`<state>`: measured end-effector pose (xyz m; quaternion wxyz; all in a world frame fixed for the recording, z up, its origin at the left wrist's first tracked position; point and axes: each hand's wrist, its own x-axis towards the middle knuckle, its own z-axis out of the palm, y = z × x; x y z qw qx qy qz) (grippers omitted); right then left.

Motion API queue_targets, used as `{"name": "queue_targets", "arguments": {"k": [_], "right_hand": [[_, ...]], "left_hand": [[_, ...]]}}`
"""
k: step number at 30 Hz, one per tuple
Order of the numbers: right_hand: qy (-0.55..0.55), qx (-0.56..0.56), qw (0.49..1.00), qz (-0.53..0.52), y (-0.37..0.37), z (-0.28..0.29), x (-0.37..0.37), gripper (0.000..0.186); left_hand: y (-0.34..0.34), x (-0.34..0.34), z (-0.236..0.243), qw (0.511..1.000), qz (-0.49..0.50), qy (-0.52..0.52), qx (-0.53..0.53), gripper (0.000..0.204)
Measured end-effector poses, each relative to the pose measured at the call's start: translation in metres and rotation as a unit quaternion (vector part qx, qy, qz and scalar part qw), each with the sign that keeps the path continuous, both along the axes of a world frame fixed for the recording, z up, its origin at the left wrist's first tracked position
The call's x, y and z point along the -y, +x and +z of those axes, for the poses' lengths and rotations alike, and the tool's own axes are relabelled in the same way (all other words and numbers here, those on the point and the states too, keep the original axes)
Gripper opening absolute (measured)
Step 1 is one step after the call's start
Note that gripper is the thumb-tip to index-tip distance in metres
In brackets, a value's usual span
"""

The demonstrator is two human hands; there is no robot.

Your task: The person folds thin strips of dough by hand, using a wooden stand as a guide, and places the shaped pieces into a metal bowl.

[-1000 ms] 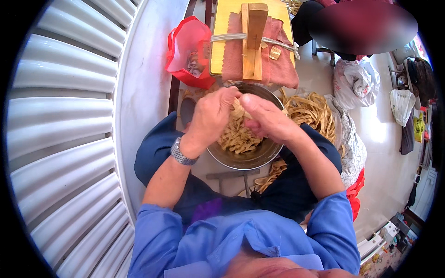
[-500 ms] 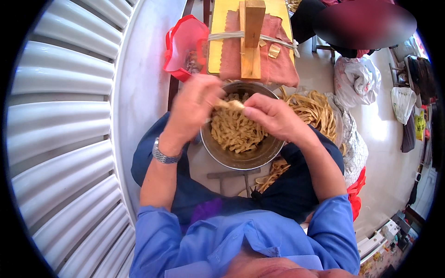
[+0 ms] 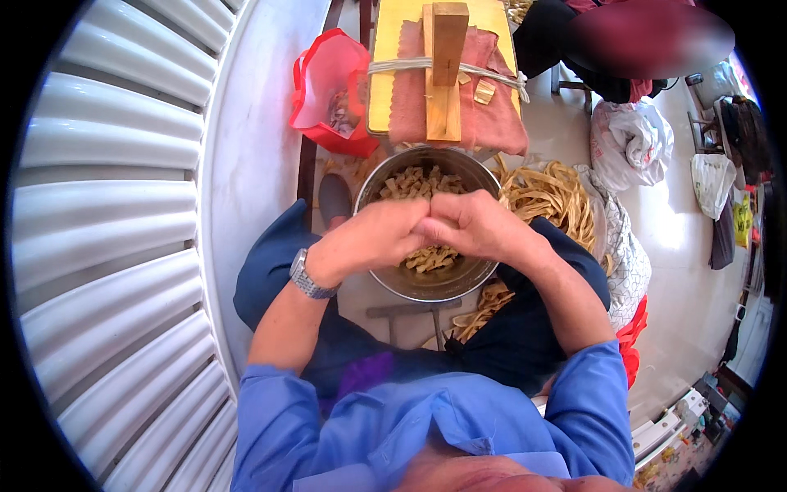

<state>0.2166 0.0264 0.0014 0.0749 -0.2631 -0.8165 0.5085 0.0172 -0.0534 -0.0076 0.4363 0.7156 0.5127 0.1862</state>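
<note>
Left hand (image 3: 381,234) and right hand (image 3: 479,223) meet low over metal pot (image 3: 461,277), fingers curled and touching – can't tell whether anything's pinched between. My guess: loose pinch could let piece slip; careless wrist could catch pot's rim and tip it. Pot sits between my knees, just off near edge of counter (image 3: 402,10) – short tan pieces (image 3: 420,182) inside. Red bag (image 3: 328,72), by counter's left edge, holds small pale bits (image 3: 341,116). Long tan strips (image 3: 551,198) heaped off near right corner.

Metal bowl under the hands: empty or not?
Not empty: tan pieces show inside the metal bowl, partly hidden by the left hand and right hand.
</note>
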Motion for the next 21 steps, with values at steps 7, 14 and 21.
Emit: {"name": "queue_targets", "arguments": {"k": [7, 14, 21], "right_hand": [[-0.034, 0.071, 0.982, 0.169, 0.020, 0.012, 0.010, 0.041], [-0.004, 0.053, 0.982, 0.180, 0.028, 0.039, 0.008, 0.040], [0.114, 0.046, 0.992, 0.021, 0.028, 0.038, -0.022, 0.030]], "left_hand": [[-0.001, 0.021, 0.004, 0.983, -0.134, -0.116, 0.055, 0.024], [-0.034, 0.014, 0.033, 0.975, -0.153, -0.133, 0.097, 0.025], [-0.032, -0.014, 0.041, 0.990, 0.030, -0.113, 0.076, 0.020]]}}
